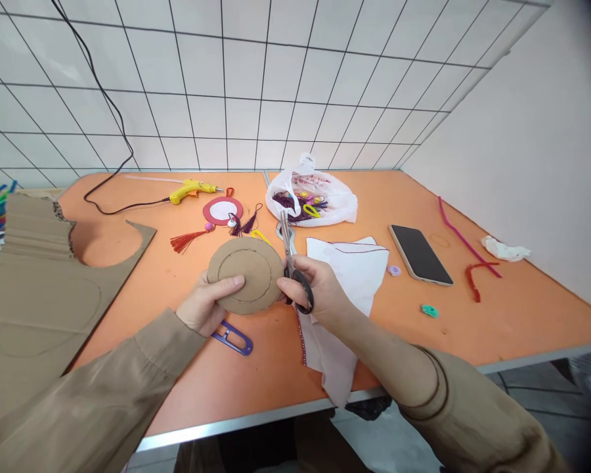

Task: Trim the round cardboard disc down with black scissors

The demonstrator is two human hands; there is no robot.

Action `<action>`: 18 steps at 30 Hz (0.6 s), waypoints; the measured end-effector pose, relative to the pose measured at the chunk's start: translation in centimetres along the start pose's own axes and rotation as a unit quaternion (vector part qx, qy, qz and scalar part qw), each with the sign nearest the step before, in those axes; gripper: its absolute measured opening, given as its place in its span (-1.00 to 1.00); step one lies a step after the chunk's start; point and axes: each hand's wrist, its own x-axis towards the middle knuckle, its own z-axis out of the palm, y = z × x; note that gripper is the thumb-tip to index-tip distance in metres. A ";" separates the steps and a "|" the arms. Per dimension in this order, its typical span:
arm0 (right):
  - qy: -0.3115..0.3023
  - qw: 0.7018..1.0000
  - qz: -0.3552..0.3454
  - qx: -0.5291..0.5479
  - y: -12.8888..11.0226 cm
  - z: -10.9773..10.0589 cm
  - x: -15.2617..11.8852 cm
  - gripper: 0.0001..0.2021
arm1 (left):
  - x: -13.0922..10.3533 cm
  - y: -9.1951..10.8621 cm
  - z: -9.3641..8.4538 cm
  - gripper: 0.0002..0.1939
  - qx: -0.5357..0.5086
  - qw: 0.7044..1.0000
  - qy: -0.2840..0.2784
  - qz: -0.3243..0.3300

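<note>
A round cardboard disc (256, 263) with a smaller circle drawn inside it is held up over the orange table. My left hand (211, 299) grips its left edge, thumb on top. My right hand (315, 286) is closed around the black handles of a pair of scissors (288, 243), blades pointing up and away, with its thumb by the disc's right edge. The fingers under the disc are hidden. A purple plastic piece (234, 337) with slots lies below the disc. White cloth (345, 263) with dark red edging lies beneath and beside my right hand.
Cut cardboard (34, 282) covers the left side. Behind are a yellow glue gun (192, 190) with its cord, a red-rimmed round ornament (209, 211) with tassels, and a white plastic bag (342, 200) of craft bits. A phone (420, 255) and pipe cleaners (465, 233) lie right.
</note>
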 end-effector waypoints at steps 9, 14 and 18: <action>0.011 0.999 -0.012 0.046 -0.2 -0.2 -0.1 -0.76 | 0.4 0.3 0.3 -0.58 -0.037 0.996 0.072 0.030; -0.045 0.996 -0.017 0.072 -0.6 -0.8 -1.1 -0.59 | 0.8 1.1 -0.2 -0.54 -0.078 0.986 0.124 0.082; -0.126 0.987 0.017 0.102 -0.8 -0.9 -1.7 -0.50 | 0.8 1.8 -0.4 -0.54 -0.085 0.981 0.141 0.099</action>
